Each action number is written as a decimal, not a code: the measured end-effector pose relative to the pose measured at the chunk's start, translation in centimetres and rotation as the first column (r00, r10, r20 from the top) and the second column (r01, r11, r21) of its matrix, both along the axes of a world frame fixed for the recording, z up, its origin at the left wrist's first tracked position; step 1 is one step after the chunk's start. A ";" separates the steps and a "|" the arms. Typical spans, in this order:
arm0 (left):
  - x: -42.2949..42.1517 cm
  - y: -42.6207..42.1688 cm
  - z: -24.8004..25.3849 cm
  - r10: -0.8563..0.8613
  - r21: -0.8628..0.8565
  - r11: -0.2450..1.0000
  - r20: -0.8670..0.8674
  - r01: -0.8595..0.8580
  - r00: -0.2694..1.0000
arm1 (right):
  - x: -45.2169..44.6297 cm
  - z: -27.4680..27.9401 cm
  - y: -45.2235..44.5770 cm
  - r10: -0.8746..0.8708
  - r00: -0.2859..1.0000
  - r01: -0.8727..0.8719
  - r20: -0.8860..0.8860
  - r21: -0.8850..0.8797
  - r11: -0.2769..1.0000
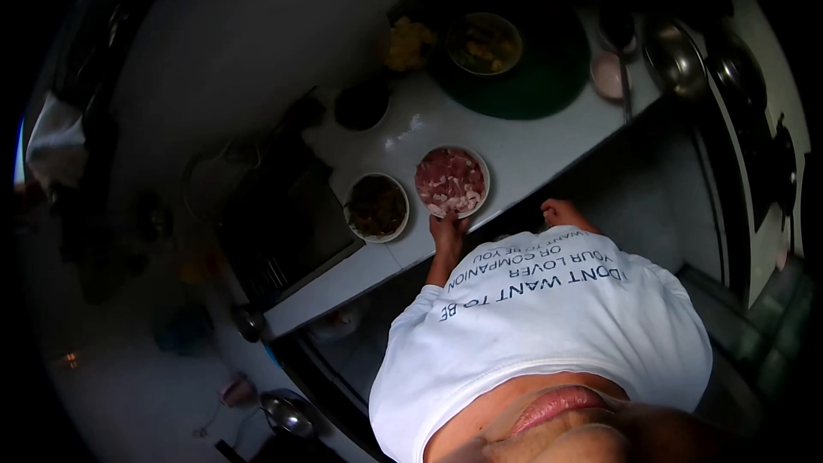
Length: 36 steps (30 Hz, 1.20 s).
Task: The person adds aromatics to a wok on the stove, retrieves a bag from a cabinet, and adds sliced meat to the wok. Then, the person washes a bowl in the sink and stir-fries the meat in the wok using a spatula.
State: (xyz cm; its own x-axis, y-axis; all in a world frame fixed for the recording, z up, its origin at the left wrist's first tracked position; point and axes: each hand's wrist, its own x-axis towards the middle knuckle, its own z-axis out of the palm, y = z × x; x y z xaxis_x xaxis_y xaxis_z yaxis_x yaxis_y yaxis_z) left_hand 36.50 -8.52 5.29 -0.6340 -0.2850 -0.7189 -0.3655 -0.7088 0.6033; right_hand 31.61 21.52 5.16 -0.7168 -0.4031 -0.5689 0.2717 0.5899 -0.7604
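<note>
A white bowl of sliced raw meat stands near the front edge of the pale counter. My left hand is closed on the near rim of this bowl, its fingertips partly hidden by it. Just left of it is another white bowl with dark brown food. My right hand hangs in front of the counter edge, close to my white shirt, with its fingers curled and nothing visible in them.
A round green board at the back carries a bowl of yellowish pieces. A dark bowl stands at the back left. A pink bowl and metal pans are at the right. A dark sink lies left.
</note>
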 end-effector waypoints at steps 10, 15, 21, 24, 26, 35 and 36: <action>-0.6 -2.5 1.5 -0.199 -0.153 0.974 -0.240 0.165 0.950 | -4.4 2.2 -5.9 -0.083 0.956 0.224 0.282 -0.515 0.827; -0.5 -3.8 1.2 -0.356 -0.218 0.928 -0.282 0.302 0.891 | -2.2 0.1 -7.4 -0.047 0.915 0.348 0.401 -0.726 0.593; 0.1 -5.9 1.2 -0.542 -0.185 0.836 -0.425 0.517 0.725 | 4.6 3.0 -10.6 -0.243 0.841 0.537 0.483 -0.689 0.487; -4.7 -8.9 -2.2 -0.618 -0.035 0.745 -0.410 0.666 0.670 | 3.8 1.0 -14.8 -0.541 0.692 0.721 0.477 -0.486 0.494; -6.6 -10.3 -4.0 -0.734 -0.104 0.642 -0.370 0.760 0.570 | 3.7 -2.6 -15.5 -0.612 0.653 0.753 0.445 -0.470 0.461; -16.2 -11.5 -5.3 -0.890 -0.184 0.217 -0.440 0.959 0.118 | 4.8 -8.9 -22.4 -0.850 0.377 0.635 0.367 -0.771 -0.052; -14.8 -10.7 -5.3 -0.888 -0.168 0.210 -0.444 0.963 0.117 | 6.2 -10.2 -22.0 -0.837 0.391 0.602 0.383 -0.794 -0.082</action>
State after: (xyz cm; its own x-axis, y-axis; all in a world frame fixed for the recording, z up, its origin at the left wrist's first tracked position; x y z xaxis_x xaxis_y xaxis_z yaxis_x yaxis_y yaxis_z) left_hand 21.71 -19.17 -0.06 -0.5226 0.7967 -0.3037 -0.5793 -0.0704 0.8121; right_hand 37.77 -0.52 -5.06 -0.9191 0.3248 -0.2232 -0.0674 -0.6876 -0.7229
